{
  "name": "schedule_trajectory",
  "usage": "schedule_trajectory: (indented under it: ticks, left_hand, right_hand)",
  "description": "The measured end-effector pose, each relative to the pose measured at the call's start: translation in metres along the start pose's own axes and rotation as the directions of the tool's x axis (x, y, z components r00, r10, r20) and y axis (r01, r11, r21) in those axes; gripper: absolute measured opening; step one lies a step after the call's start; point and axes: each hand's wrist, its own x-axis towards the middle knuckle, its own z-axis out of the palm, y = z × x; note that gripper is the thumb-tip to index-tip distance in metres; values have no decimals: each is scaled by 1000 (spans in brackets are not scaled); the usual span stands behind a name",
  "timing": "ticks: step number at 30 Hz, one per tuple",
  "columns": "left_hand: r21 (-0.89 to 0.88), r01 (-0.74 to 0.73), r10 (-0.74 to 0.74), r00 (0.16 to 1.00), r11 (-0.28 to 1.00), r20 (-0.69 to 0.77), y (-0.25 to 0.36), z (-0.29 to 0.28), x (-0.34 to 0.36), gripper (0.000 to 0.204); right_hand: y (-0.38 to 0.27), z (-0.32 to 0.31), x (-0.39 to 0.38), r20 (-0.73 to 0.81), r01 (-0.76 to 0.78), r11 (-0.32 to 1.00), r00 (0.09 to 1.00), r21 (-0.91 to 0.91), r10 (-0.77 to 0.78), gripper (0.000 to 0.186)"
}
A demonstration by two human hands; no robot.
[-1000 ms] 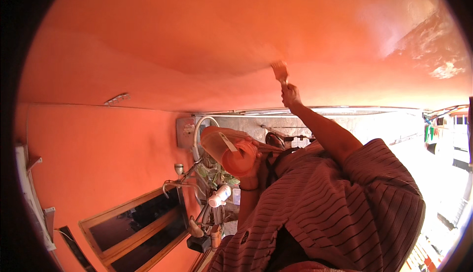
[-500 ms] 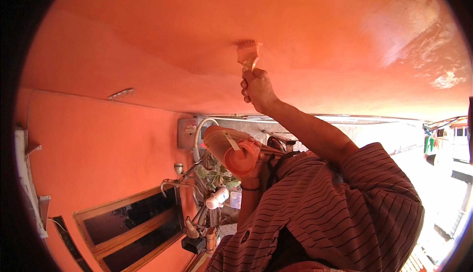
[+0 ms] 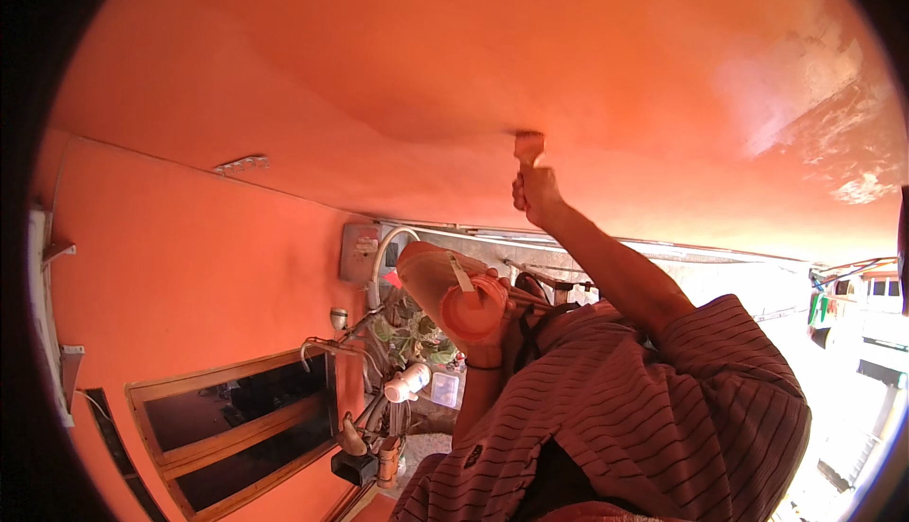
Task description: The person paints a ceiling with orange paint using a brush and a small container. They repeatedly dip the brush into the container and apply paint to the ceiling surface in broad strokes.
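My right hand [image 3: 541, 193] is closed around the handle of a flat paintbrush [image 3: 530, 146]. The bristles touch the broad orange painted surface [image 3: 398, 68] above, the arm stretched up to it. Lower down, my left hand [image 3: 490, 340] grips a small round tub [image 3: 475, 308] coated with orange paint. A pale flat stick [image 3: 461, 273] leans out over the tub's rim. How much paint the tub contains, I cannot tell.
An orange wall [image 3: 218, 266] on the left has a wood-framed window [image 3: 237, 442]. Near my left arm are a grey box [image 3: 360, 252], bent pipes, a white cylindrical object [image 3: 407, 383] and leafy plants [image 3: 402, 328]. Bright glare fills the right.
My right hand and the brush have come down and to the right, bristles still at the orange surface. The tub stays in my left hand, and the view has shifted slightly.
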Motion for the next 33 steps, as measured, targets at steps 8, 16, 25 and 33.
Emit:
schedule_trajectory:
  ticks: [8,16,25,33]
  left_hand:
    - [-22,-2,2,1000,1000,2,-3,-2,-3,67]
    - [-35,-15,16,1000,999,25,-5,10,3,69]
    - [-30,60,-58,996,998,70,-5,-28,12,75]
    - [852,100,163,964,514,-212,-6,-31,10,56]
  right_hand:
    - [-20,46,-57,316,496,848,847,-185,-427,27]
    - [-9,-35,-16,-331,-66,998,941,7,65,32]
    - [-83,73,-129,474,408,904,826,-127,-306,28]
    - [7,-54,2,14,106,913,994,-395,-109,48]
